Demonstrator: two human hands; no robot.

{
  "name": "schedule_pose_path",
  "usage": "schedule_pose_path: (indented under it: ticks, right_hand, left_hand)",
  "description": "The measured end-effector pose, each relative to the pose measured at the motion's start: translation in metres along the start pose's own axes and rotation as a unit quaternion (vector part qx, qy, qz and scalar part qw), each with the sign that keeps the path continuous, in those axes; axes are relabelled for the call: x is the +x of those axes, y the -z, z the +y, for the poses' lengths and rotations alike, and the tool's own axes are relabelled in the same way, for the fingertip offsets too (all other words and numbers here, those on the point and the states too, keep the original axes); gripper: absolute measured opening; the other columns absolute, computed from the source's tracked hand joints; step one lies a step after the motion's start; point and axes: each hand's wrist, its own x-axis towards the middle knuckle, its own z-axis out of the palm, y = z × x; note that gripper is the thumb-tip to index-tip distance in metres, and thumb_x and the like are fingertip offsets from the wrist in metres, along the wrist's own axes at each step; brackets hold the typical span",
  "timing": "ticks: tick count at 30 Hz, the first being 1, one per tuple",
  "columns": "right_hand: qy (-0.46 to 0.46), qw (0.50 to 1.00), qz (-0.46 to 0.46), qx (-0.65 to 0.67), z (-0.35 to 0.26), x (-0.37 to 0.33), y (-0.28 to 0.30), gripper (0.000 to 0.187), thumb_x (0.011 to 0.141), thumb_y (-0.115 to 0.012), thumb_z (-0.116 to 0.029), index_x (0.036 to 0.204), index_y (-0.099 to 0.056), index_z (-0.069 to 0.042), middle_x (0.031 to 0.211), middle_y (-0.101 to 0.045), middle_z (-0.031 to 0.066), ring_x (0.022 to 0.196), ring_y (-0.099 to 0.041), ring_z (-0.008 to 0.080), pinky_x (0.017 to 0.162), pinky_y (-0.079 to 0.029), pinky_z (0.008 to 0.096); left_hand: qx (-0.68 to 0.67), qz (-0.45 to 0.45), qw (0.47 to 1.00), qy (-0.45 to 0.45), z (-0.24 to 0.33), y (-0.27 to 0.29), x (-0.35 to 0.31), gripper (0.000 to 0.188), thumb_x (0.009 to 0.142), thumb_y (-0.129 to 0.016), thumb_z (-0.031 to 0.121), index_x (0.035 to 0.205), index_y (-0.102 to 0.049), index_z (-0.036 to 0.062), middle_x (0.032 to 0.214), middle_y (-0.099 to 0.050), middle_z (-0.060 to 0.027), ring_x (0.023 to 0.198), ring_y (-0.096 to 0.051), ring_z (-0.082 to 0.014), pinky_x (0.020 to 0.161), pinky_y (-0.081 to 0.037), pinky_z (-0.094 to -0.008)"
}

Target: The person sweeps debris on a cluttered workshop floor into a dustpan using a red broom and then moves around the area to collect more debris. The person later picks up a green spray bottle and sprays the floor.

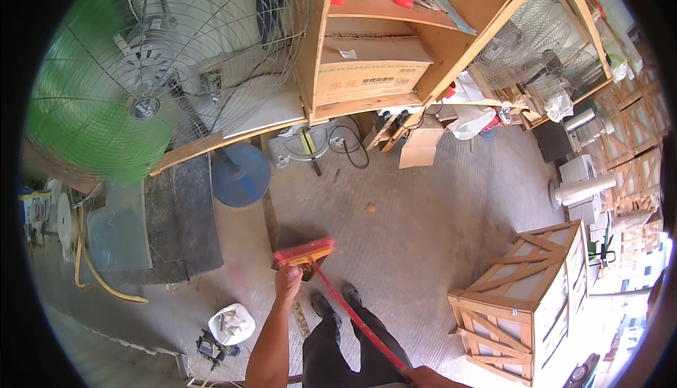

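A broom with a yellow head and red bristles (305,250) lies across the middle of the view, just beyond my shoes. Its long red handle (360,323) slants down to the right, where my right hand (425,377) is closed round it at the lower edge. My left hand (288,282) is a closed fist with the thumb up, right beside the broom head. What it grips is hidden. A dark flat shape (285,235) shows behind the bristles; I cannot tell what it is.
A white bag-lined bin (231,324) stands at lower left. A large caged fan (144,106) is at upper left, with a round blue base (241,175) nearby. A wooden shelf (317,49) holds a cardboard box (374,70). A wooden crate (518,303) stands right.
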Motion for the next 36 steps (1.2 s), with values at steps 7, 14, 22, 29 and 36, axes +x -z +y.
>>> schedule_pose_path:
  ticks: [7, 14, 22, 29, 36]
  right_hand:
    - [-0.099, 0.956, 0.059, 0.270, 0.022, 0.061, 0.040, 0.055, 0.089, -0.048, -0.056, 0.072, -0.050, -0.004, 0.053, -0.046, 0.0046, 0.039, -0.042, 0.0154, 0.037, -0.039, 0.0330]
    - [-0.094, 0.889, 0.013, 0.447, 0.005, 0.197, 0.066, 0.048, 0.092, -0.043, -0.049, 0.070, -0.043, -0.006, 0.051, -0.042, 0.0065, 0.034, -0.038, 0.0184, 0.035, -0.035, 0.0357]
    - [-0.134, 0.969, -0.102, 0.182, 0.072, 0.048, 0.007, 0.057, 0.089, -0.047, -0.058, 0.072, -0.055, -0.005, 0.055, -0.047, 0.0031, 0.040, -0.039, 0.0137, 0.038, -0.035, 0.0287]
    - [-0.099, 0.958, -0.036, 0.266, 0.073, 0.030, 0.037, 0.052, 0.091, -0.046, -0.055, 0.074, -0.055, -0.007, 0.056, -0.045, -0.0001, 0.043, -0.037, 0.0110, 0.042, -0.034, 0.0258]
    - [-0.075, 0.854, 0.082, 0.509, 0.099, 0.106, 0.144, 0.046, 0.091, -0.046, -0.050, 0.071, -0.045, -0.009, 0.052, -0.040, 0.0002, 0.039, -0.037, 0.0122, 0.038, -0.033, 0.0297]
  left_hand:
    - [-0.032, -0.037, 0.999, -0.021, 0.020, 0.012, -0.014, 0.009, 0.075, -0.063, 0.006, 0.070, -0.055, 0.0056, 0.065, -0.059, -0.0096, 0.059, -0.057, -0.0231, 0.059, -0.047, -0.0327]
    - [-0.024, -0.078, 0.997, -0.011, 0.024, -0.013, -0.023, 0.009, 0.073, -0.065, 0.010, 0.070, -0.057, 0.0054, 0.065, -0.059, -0.0111, 0.061, -0.059, -0.0265, 0.060, -0.047, -0.0352]
    - [-0.025, -0.075, 0.996, -0.048, -0.001, -0.044, -0.028, 0.013, 0.075, -0.065, 0.017, 0.075, -0.059, 0.0055, 0.070, -0.061, -0.0135, 0.067, -0.059, -0.0312, 0.066, -0.048, -0.0378]
    - [-0.044, -0.042, 0.998, -0.019, -0.085, -0.052, -0.010, 0.006, 0.079, -0.065, 0.010, 0.080, -0.060, 0.0081, 0.064, -0.052, 0.0009, 0.054, -0.052, -0.0107, 0.047, -0.044, -0.0256]
    - [-0.153, -0.084, 0.977, 0.126, -0.019, -0.062, -0.025, 0.005, 0.078, -0.059, 0.004, 0.083, -0.060, 0.0054, 0.067, -0.057, -0.0028, 0.058, -0.055, -0.0101, 0.052, -0.045, -0.0250]
